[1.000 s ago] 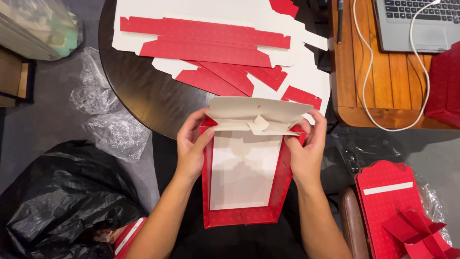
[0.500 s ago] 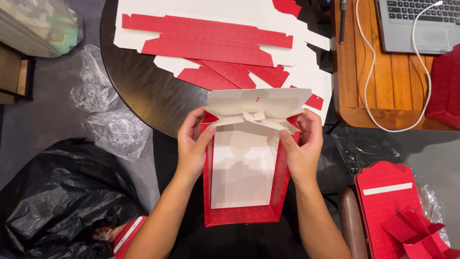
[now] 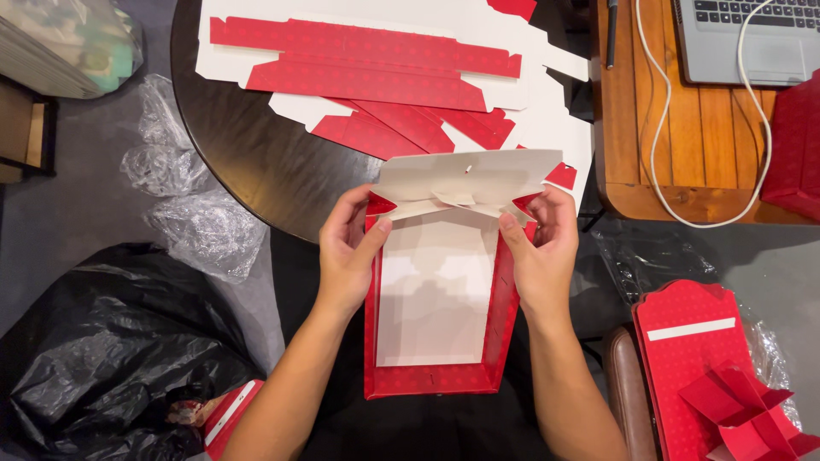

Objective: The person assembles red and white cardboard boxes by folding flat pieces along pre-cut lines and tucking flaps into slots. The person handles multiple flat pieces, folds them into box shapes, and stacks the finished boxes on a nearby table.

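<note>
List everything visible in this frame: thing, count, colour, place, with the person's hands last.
Half-folded box: one, red outside, white inside, centre, held at both sides.
Flat box blanks: several, red and white, on the round table.
Round table: one, dark brown, top centre.
Wooden desk: one, brown, top right.
Laptop: one, grey, on the desk.
Cable: one, white, looped over the desk.
Black bag: one, lower left.
Clear plastic wrap: crumpled, left of the table.
Red card pieces: several, lower right.
Left hand: on the box's left wall.
Right hand: on the box's right wall.
</note>
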Demonstrator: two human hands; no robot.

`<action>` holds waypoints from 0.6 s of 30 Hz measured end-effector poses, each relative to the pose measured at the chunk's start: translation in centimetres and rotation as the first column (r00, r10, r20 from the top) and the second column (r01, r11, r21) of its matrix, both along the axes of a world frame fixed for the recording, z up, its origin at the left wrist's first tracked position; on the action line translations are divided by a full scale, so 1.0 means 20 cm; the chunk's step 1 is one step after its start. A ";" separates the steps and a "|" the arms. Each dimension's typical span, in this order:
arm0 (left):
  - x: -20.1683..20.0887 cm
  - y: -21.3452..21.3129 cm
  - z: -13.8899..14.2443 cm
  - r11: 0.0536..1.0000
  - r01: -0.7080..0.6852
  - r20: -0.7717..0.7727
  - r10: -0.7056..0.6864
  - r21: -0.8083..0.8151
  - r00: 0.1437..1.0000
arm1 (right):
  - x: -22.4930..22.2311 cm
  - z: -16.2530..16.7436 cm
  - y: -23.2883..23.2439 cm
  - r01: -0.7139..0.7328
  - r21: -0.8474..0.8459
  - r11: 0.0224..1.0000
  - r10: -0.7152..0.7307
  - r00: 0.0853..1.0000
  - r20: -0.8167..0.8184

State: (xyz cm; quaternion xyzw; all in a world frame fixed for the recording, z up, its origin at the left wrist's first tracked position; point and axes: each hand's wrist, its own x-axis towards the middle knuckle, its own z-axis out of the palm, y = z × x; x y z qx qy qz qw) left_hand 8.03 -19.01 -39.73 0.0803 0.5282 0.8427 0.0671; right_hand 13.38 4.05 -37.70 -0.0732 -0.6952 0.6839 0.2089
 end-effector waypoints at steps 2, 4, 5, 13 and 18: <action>0.00 -0.01 -0.01 1.000 0.005 -0.010 -0.006 -0.008 1.000 | 0.00 -0.01 0.01 0.003 0.024 1.000 -0.003 1.000 0.006; -0.01 -0.02 -0.03 0.999 0.000 -0.021 -0.001 -0.050 1.000 | 0.00 -0.02 0.02 -0.024 0.021 1.000 0.024 1.000 -0.008; -0.01 -0.03 -0.03 0.998 -0.003 -0.027 0.001 -0.071 1.000 | 0.00 -0.02 0.03 -0.053 0.006 0.999 0.053 0.998 -0.025; -0.01 -0.03 -0.06 0.998 0.045 -0.218 -0.053 -0.042 0.975 | 0.01 -0.09 0.09 -0.080 0.085 0.993 0.087 0.992 -0.086; 0.07 -0.05 0.07 0.957 0.286 -0.193 -0.290 -0.049 0.938 | 0.06 -0.15 0.17 -0.081 -0.027 0.996 0.076 0.986 -0.148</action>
